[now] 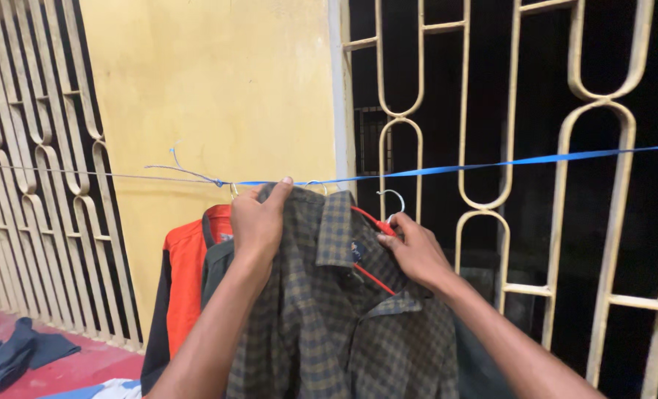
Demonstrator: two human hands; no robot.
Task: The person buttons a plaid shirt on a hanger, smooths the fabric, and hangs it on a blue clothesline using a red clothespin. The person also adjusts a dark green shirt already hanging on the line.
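Note:
A dark olive checked shirt (329,318) hangs on a red hanger (373,222) whose metal hook (395,198) is raised just below the blue clothesline (491,164). My left hand (259,222) grips the shirt's collar and shoulder at the line. My right hand (414,251) holds the red hanger near its neck, inside the open collar. Behind the checked shirt hangs an orange and black garment (185,281) on the same line.
A yellow wall (218,89) stands behind the line. Cream metal grilles (587,222) fill the right side and another grille (41,185) the left. Dark clothes (11,358) lie on the red floor at lower left.

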